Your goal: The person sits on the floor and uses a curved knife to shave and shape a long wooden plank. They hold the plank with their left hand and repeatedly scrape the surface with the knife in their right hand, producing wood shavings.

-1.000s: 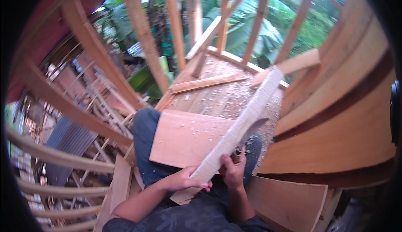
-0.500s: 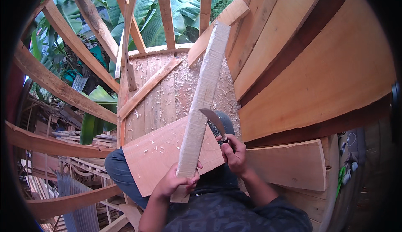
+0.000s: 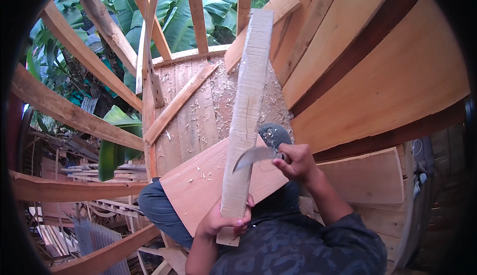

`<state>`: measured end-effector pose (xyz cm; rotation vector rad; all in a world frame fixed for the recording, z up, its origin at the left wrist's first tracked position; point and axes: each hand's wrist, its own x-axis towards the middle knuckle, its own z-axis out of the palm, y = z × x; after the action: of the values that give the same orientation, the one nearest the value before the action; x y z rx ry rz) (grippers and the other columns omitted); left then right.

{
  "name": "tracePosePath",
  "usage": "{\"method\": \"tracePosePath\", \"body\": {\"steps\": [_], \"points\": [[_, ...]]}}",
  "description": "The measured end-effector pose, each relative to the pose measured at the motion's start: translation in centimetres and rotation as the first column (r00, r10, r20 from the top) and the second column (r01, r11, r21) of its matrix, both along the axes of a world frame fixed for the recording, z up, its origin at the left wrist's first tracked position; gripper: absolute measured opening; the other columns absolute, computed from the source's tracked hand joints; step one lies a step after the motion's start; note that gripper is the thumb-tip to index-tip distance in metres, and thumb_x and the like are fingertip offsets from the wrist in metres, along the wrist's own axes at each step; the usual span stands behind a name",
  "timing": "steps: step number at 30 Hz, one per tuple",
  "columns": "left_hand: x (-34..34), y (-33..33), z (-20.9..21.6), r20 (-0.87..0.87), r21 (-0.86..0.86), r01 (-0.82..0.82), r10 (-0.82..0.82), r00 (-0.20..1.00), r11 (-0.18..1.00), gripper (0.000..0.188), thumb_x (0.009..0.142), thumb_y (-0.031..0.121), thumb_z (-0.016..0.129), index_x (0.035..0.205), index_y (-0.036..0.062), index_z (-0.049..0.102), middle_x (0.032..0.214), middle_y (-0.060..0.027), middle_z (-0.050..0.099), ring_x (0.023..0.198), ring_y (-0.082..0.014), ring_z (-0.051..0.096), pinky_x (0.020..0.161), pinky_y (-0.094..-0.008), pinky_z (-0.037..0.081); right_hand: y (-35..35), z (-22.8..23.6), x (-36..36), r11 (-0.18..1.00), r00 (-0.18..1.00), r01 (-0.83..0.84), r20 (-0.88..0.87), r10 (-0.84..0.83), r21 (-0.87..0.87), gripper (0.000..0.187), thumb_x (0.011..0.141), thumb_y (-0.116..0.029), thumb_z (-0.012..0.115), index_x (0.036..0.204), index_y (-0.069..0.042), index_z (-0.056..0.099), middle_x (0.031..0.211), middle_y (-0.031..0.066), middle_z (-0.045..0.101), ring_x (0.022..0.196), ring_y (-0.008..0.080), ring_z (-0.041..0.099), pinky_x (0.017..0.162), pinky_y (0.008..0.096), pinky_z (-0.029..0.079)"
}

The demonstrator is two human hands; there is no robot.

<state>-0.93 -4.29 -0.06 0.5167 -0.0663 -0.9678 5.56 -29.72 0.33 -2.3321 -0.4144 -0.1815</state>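
Observation:
My left hand (image 3: 227,219) is closed round the lower end of a long pale wooden beam (image 3: 251,81), which points away from me, its far end raised. In my right hand (image 3: 298,161) is the handle of a curved knife (image 3: 257,157). Its broad blade reaches left across the beam's face, the tip near the beam's left edge; whether the edge touches the wood I cannot tell. Below the beam a flat wooden board (image 3: 194,183) lies across my lap, with a few shavings on it.
Wood shavings (image 3: 271,91) litter the plank floor (image 3: 186,121) ahead. Curved wooden ribs (image 3: 74,111) rise at the left, and wide planks (image 3: 387,81) form a wall on the right. A diagonal batten (image 3: 181,101) lies on the floor. Banana leaves (image 3: 174,26) hang beyond the far ribs.
The knife has swung from pointing up beside the beam to lying across its face. My right hand has moved right and slightly up. The beam stands a little more upright in view.

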Motion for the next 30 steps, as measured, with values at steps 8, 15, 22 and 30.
{"method": "tracePosePath", "body": {"steps": [8,15,22,30], "points": [[-1.0,0.8,-0.8,-0.004,-0.032,0.004,-0.004,1.000,0.999,0.044,0.076,0.005,0.066,0.109,0.0023,0.038,0.070,-0.0054,0.050,0.054,-0.0102,0.045,0.048,-0.0254,0.038,-0.4,0.0,1.0,0.967,0.991,0.079,0.129,-0.048,-0.243,0.066,0.074,-0.067,0.056,0.057,-0.004,0.046,0.048,0.0128,0.043,0.046,0.0317,0.051,0.044,0.0367,0.039],[-1.6,1.1,-0.7,0.017,0.008,-0.026,0.026,1.000,1.000,0.043,0.076,0.007,0.066,0.108,0.0032,0.038,0.070,-0.0043,0.048,0.054,-0.0100,0.045,0.048,-0.0254,0.038,-1.0,2.1,3.0,0.895,0.931,0.340,0.240,-0.276,-0.289,0.069,0.070,-0.071,0.057,0.055,-0.005,0.045,0.047,0.0125,0.044,0.046,0.0333,0.051,0.044,0.0383,0.039],[-1.8,1.2,-1.4,-0.070,-0.156,-0.012,0.001,0.998,0.988,0.048,0.074,0.014,0.068,0.110,0.0029,0.038,0.070,-0.0031,0.046,0.052,-0.0109,0.046,0.048,-0.0256,0.039,2.3,1.9,-0.5,0.928,0.991,0.056,0.136,-0.006,-0.368,0.065,0.067,-0.068,0.063,0.051,-0.008,0.043,0.044,0.0085,0.043,0.044,0.0291,0.053,0.044,0.0386,0.041],[-2.6,0.9,-1.3,-0.021,-0.121,-0.027,0.024,0.999,0.992,0.058,0.069,0.021,0.073,0.108,0.0032,0.035,0.069,-0.0063,0.044,0.052,-0.0140,0.046,0.049,-0.0282,0.041,1.9,1.2,-0.7,0.957,0.978,0.150,0.177,-0.108,-0.248,0.061,0.065,-0.066,0.067,0.053,-0.008,0.050,0.046,0.0084,0.049,0.046,0.0289,0.056,0.045,0.0373,0.044]]}}
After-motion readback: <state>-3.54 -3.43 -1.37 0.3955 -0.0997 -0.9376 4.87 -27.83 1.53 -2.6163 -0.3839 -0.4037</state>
